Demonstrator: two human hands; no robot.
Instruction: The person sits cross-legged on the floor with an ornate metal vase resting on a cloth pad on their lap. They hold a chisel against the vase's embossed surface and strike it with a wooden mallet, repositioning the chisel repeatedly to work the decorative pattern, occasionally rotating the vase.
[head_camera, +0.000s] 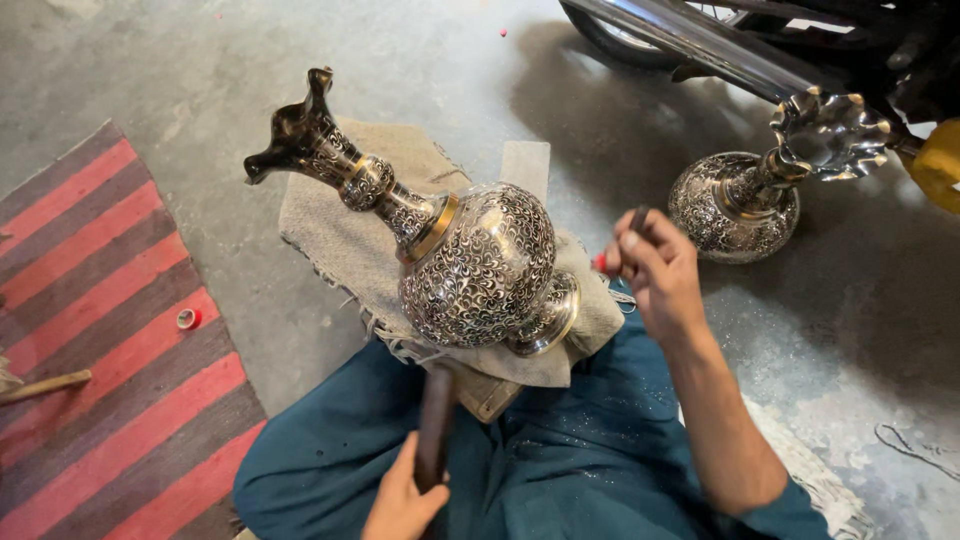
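engraved metal vase on burlap | left hand grasps dark handle | right hand pinches small tool

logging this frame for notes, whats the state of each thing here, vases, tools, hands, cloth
engraved vase: lying tilted on the burlap cloth, mouth up-left
second vase: upright on the concrete floor, untouched
burlap cloth: folded, frayed, padding the block under the vase
left hand: closed on a dark wooden handle
right hand: raised, gripping a small dark tool
tape roll: flat on the striped rug
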